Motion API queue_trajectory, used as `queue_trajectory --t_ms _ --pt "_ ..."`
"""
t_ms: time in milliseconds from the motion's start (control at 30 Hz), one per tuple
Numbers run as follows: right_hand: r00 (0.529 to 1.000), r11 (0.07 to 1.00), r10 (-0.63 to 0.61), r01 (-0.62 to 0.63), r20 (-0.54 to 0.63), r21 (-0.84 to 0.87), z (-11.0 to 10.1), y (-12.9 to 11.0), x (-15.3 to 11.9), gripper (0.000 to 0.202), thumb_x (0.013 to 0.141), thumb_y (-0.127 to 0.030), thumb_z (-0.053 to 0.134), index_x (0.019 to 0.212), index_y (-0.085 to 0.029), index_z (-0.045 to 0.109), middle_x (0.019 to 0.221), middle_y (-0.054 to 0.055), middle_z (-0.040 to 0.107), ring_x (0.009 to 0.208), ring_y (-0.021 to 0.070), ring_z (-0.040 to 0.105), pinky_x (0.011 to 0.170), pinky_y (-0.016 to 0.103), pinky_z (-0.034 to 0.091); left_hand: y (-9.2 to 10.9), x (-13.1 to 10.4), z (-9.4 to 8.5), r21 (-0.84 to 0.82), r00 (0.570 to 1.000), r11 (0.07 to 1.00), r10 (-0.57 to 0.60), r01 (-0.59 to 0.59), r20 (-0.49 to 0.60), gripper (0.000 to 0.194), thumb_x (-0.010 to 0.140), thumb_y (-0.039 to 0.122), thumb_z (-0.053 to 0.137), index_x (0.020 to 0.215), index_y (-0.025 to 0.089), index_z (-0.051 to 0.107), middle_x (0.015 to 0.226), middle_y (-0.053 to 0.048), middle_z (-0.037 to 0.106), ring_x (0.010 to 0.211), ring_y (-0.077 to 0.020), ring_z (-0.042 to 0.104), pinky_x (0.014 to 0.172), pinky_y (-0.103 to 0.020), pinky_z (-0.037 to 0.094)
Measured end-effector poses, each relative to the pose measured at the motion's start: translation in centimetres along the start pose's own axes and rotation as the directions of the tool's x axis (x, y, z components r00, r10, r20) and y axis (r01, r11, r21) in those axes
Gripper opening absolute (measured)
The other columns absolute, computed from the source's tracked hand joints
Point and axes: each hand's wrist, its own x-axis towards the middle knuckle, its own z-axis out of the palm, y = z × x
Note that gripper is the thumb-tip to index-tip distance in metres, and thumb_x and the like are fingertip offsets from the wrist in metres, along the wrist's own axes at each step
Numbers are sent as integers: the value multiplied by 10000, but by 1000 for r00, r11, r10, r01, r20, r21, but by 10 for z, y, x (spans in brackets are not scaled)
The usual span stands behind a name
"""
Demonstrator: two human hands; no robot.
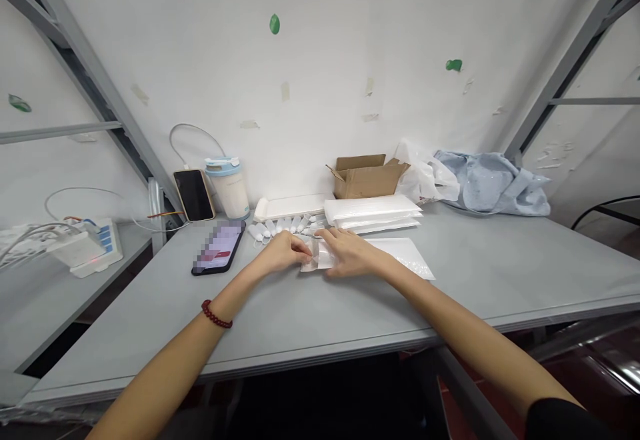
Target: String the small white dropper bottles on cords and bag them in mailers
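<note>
A white bubble mailer [407,257] lies flat on the grey table, its left end under both hands. My left hand [286,252] pinches the edge of the mailer's flap end between thumb and fingertips. Across the mailer rests my right hand [354,253], its thumb and fingers spread and pressing on the surface. Part of the mailer's middle is hidden under that hand. Just behind my left hand lie several small white bottle-like pieces [280,225], some with thin cords.
Behind are a stack of white mailers [373,210], a long white packet [295,205], a cardboard box [370,180], a plastic bag [427,177] and light-blue cloth [495,183]. At left: a lying phone [220,247], an upright phone [194,195], a cup [229,190], a power strip [103,250].
</note>
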Motion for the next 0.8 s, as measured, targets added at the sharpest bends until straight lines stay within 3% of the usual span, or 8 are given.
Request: queue_trajectory --t_ms 233,467,567,667,800 --pt "999 998 -44 44 -9 36 6 1 1 688 645 -312 660 1251 -142 382 1078 127 530 1002 272 511 796 391 419 12 -5 9 -155 994 983 -89 98 61 93 544 110 575 616 155 614 523 15 633 488 -125 529 529 -247 414" --pt "997 994 -77 78 -13 81 10 1 2 423 646 -303 633 1006 -179 448 963 75 522 886 227 512 742 345 424 5 0 36 -278 994 957 -99 82 -47 128 498 83 466 551 193 428 395 81 474 409 -90 426 420 -202 285" --pt "997 992 -72 74 -24 101 9 -2 2 414 647 -266 618 1008 -179 436 976 78 524 897 227 511 749 343 423 3 1 41 -289 993 957 -70 39 -98 102 514 99 441 561 189 434 406 76 448 421 -88 416 426 -201 287" --pt "998 991 -60 63 -31 116 7 -5 1 405 646 -235 610 1004 -178 430 986 83 528 909 229 511 745 341 423 2 2 43 -271 997 962 1 -24 -83 73 550 127 453 598 169 490 459 56 474 456 -94 434 445 -205 306" --pt "997 989 -66 69 -29 133 6 -5 1 419 647 -229 608 1022 -175 428 1000 91 531 912 232 513 751 351 424 -1 4 47 -140 991 989 30 -48 -130 59 547 119 465 577 166 488 472 47 481 473 -101 429 459 -212 310"
